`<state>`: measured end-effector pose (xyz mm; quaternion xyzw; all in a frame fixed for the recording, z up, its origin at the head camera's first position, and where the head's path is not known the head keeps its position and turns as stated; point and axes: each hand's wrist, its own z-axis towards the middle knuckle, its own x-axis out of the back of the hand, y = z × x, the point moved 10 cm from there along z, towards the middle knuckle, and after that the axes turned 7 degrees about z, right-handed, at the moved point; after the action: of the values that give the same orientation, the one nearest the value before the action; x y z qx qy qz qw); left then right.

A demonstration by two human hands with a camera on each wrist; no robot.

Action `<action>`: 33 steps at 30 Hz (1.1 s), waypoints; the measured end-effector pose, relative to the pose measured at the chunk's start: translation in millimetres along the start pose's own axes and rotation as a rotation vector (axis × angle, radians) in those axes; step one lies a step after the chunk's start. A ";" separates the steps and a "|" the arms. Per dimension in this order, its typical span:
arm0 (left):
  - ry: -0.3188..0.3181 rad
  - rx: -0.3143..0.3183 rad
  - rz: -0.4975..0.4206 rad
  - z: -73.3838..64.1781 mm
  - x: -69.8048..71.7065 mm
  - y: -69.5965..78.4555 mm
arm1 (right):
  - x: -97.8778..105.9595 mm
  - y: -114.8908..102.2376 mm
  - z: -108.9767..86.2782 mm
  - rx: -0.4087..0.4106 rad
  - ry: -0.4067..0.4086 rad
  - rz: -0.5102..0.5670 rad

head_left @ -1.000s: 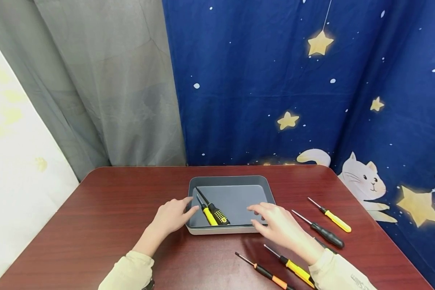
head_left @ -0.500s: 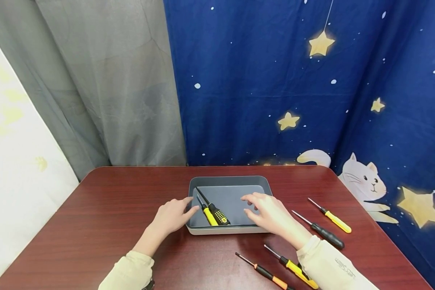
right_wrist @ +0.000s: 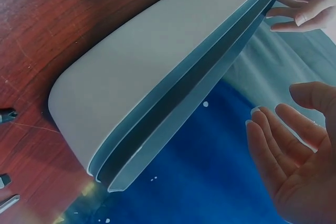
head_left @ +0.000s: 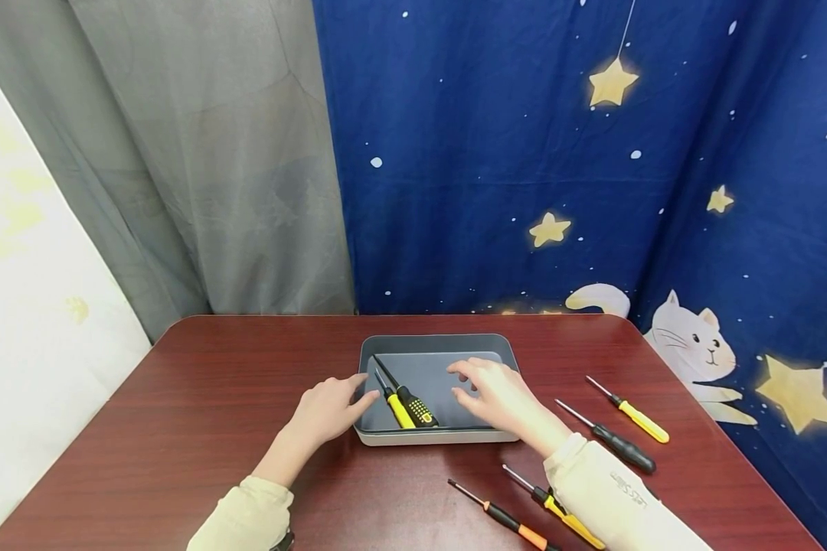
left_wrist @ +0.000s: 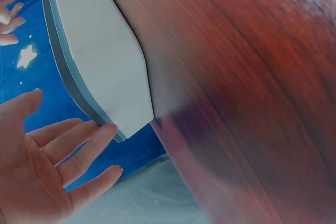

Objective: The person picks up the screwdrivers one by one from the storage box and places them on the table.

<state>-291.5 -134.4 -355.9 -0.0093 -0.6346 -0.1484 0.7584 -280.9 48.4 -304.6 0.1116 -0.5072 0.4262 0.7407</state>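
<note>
A shallow grey rectangular tray [head_left: 441, 438] sits on the table. Inside it, at the left, lie a yellow-handled screwdriver [head_left: 401, 413] and a screwdriver with a black, yellow-dotted handle [head_left: 419, 409]. My left hand [head_left: 327, 409] is at the tray's left side; the left wrist view shows its fingertips [left_wrist: 109, 128] touching the rim, fingers extended. Over the right part of the tray hovers my right hand [head_left: 496, 394]. In the right wrist view that hand [right_wrist: 299, 156] has its fingers loosely bent with nothing in them, apart from the tray wall [right_wrist: 136, 72].
Right of the tray lie a yellow screwdriver [head_left: 641, 421] and a black one [head_left: 623, 448]. Nearer are a yellow-and-black screwdriver [head_left: 572, 520], partly behind the right sleeve [head_left: 613, 490], and an orange-and-black one [head_left: 506, 520]. Curtains hang behind the table [head_left: 269, 344].
My right hand has moved left and slightly farther forward over the tray, its sleeve now covering more of the yellow-and-black screwdriver. The left hand and the tray have stayed in place.
</note>
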 end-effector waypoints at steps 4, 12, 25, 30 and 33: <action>0.000 0.001 0.003 0.2 -0.4 -0.4 | -2.5 0.6 2.9 -0.009 -0.001 0.005; 0.002 -0.003 0.003 0.0 0.0 -0.5 | -12.0 -1.3 10.8 -0.010 -0.014 -0.002; -0.003 0.009 -0.008 -1.4 2.7 1.1 | -31.1 -3.8 21.4 -0.036 -0.068 0.014; -0.016 0.012 -0.008 -1.5 1.8 1.8 | -40.0 -3.8 24.2 -0.050 -0.099 0.011; -0.015 0.013 -0.008 -1.6 1.9 1.3 | -45.9 -3.6 25.1 -0.053 -0.113 0.016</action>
<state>-289.4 -133.9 -354.2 -0.0027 -0.6411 -0.1473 0.7532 -300.3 7.3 -330.9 0.1117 -0.5601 0.4115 0.7103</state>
